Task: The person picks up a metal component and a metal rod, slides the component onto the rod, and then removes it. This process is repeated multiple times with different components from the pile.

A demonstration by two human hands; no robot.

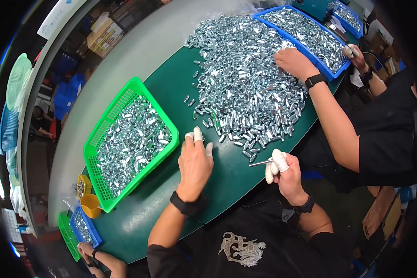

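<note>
My left hand [195,160] rests flat on the dark green table [171,204], fingers with white finger cots spread beside the edge of a big heap of small shiny metal parts [245,83]. It holds nothing. My right hand [282,171], also in white finger cots, grips a thin metal rod [260,162] that points left toward the heap's near edge. A green plastic basket [129,141] filled with the same metal parts stands left of my left hand.
Another person on the right reaches a hand [294,62] into the heap beside a blue tray of parts [306,34]. A second blue tray [347,16] lies farther back. A small blue bin [84,227], an orange cup [91,206] and someone's hand [85,252] sit at lower left.
</note>
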